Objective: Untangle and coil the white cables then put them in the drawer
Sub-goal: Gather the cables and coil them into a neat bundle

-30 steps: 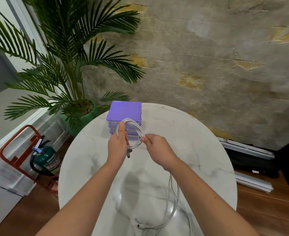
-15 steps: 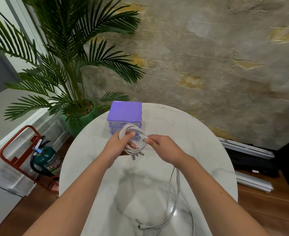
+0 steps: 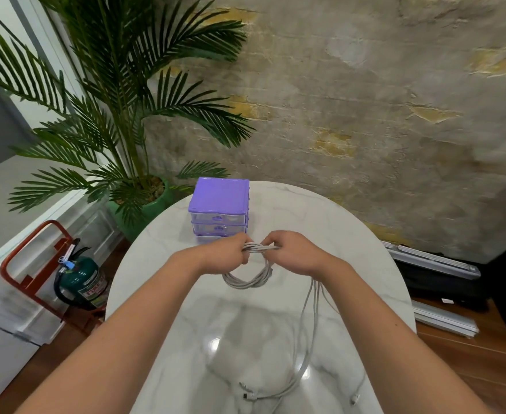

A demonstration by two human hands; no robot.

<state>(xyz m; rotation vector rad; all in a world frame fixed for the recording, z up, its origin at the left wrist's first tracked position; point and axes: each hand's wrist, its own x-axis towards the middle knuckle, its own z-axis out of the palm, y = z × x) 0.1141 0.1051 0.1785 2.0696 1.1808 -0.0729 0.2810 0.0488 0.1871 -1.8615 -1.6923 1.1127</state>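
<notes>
A coil of white cable (image 3: 250, 279) hangs between my hands above the round marble table (image 3: 350, 264). My left hand (image 3: 226, 252) grips the coil's top from the left, and my right hand (image 3: 290, 252) grips the same bundle from the right. Loose white cable strands (image 3: 308, 333) trail from under my right wrist down to the table's near edge, ending in plugs (image 3: 247, 395). The purple drawer unit (image 3: 219, 209) stands just beyond my hands, its drawers closed.
A potted palm (image 3: 120, 121) stands behind the table at the left. A green fire extinguisher (image 3: 86, 286) in a red frame sits on the floor to the left. Grey rails (image 3: 436, 265) lie on the floor at the right, along a rough wall.
The coil has turned from upright above my left hand to hanging below both hands. My hands have come close together, both gripping its top. The trailing cable shifted right.
</notes>
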